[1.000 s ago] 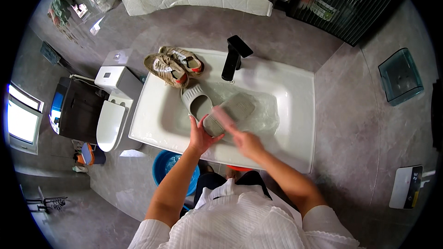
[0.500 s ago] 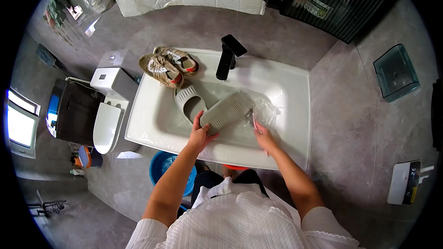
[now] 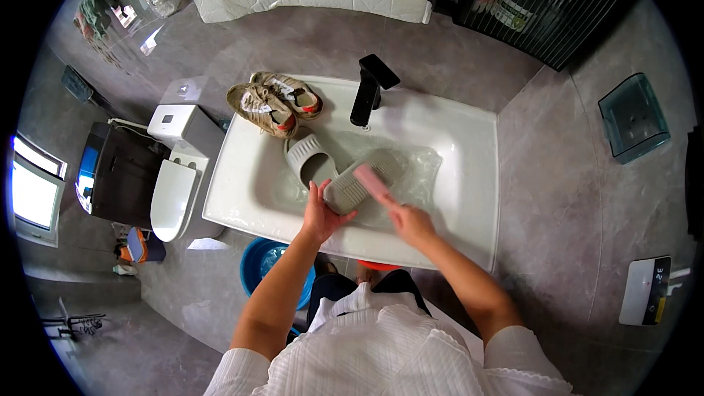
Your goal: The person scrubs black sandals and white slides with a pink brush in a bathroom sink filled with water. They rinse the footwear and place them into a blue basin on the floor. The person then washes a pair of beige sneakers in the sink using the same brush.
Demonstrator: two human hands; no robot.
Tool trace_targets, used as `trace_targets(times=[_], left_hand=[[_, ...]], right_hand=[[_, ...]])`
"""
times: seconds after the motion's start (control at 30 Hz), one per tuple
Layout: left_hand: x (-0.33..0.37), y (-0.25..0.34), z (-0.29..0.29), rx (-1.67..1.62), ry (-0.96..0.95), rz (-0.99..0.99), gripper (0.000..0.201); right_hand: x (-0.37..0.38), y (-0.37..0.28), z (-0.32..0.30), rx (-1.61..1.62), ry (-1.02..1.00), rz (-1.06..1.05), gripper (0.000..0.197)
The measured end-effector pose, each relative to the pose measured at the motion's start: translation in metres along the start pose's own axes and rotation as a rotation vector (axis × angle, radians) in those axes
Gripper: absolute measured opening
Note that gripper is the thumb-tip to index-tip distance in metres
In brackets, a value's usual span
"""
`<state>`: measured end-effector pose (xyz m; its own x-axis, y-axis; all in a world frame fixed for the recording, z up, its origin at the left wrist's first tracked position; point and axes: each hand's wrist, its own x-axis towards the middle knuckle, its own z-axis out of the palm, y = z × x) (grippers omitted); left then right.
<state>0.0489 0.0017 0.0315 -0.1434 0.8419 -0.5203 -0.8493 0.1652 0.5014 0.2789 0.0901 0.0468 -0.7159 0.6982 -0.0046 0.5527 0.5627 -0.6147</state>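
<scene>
White sink (image 3: pixel 473 176) set against a grey wall (image 3: pixel 455 66); a black tap (image 3: pixel 364 108) stands at the rear edge, tan shoes (image 3: pixel 265 106) on the rear left corner. A broad span of sink separates the right hand (image 3: pixel 413 224) from the right rim. Between the hands, above the water (image 3: pixel 422 176), lies a grey slipper (image 3: pixel 345 192), its near end clasped by the left hand (image 3: pixel 320 216); the right hand grips a pink brush (image 3: pixel 371 180) over it. A second slipper (image 3: pixel 302 155) lies just left.

A white sink (image 3: pixel 469 183) bears sneakers (image 3: pixel 262 106) and a grey slipper (image 3: pixel 305 155).
</scene>
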Motion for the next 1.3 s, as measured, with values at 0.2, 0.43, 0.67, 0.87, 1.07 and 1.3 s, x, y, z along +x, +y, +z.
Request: trace_targets(times=[0.2,0.43,0.67,0.87,1.07,1.3], left_hand=[[-0.003,0.010,-0.002,-0.072,-0.008,-0.058,0.056],[0.019,-0.012,-0.020,0.234,0.086,0.025,0.051],[0.014,-0.010,-0.004,0.540,0.095,0.107,0.048],[0.015,-0.021,-0.005,0.713,0.124,0.271,0.052],[0.015,-0.030,-0.004,0.771,0.112,0.405,0.054],[0.007,-0.021,0.005,0.807,0.087,0.291,0.055]], right_hand=[[0.008,-0.007,0.009,-0.003,-0.015,-0.015,0.052],[0.016,-0.048,0.020,0.067,-0.037,-0.202,0.052],[0.040,-0.017,0.000,-0.041,-0.036,0.021,0.054],[0.043,-0.027,-0.021,-0.051,-0.085,0.010,0.052],[0.033,-0.046,-0.014,-0.026,-0.054,-0.119,0.050],[0.047,0.032,-0.022,-0.018,0.172,0.174,0.048]])
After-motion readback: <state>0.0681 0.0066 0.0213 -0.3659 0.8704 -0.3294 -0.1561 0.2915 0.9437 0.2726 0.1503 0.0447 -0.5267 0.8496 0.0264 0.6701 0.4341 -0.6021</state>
